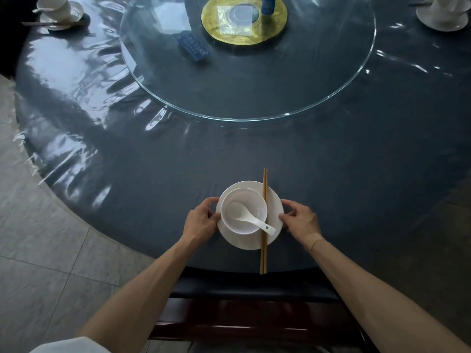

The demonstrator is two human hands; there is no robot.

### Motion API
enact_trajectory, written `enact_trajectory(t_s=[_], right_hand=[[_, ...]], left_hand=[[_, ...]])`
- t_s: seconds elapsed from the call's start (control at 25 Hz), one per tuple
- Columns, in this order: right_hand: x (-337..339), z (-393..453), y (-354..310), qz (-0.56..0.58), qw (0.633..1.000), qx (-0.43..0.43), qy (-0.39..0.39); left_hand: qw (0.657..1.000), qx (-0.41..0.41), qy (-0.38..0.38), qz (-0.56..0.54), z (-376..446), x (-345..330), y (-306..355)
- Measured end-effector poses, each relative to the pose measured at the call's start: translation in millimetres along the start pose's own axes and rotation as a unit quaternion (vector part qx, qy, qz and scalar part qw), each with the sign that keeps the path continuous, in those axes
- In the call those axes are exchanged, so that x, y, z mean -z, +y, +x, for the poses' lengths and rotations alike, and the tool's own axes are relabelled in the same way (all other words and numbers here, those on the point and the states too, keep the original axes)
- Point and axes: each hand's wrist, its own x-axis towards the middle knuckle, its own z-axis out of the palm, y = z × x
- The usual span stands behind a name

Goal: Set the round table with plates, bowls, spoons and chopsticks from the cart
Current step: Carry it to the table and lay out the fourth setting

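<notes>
A white plate (pixel 274 205) lies near the front edge of the dark round table (pixel 153 179). On its left half stands a white bowl (pixel 230 226) with a white spoon (pixel 248 217) inside, the handle pointing right and toward me. A pair of wooden chopsticks (pixel 264 256) lies across the plate's right side, its near end over the table edge. My left hand (pixel 200 221) grips the plate's left rim. My right hand (pixel 300 219) grips the right rim.
A glass turntable (pixel 178 103) covers the table's middle, carrying a gold disc (pixel 219 31), a blue remote (pixel 194 46) and a blue bottle (pixel 268 3). Finished place settings sit at far left (pixel 60 12) and far right (pixel 443 14). A dark chair (pixel 254 312) stands below me.
</notes>
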Motion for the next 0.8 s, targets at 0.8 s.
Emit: enact_trajectory(t_s=[0.8], right_hand=[[0.8,-4.4,-1.3,-0.048,0.999,0.022,0.01]], left_hand=[[1.0,0.009,-0.028,0.009,-6.4,-1.4,-3.6]])
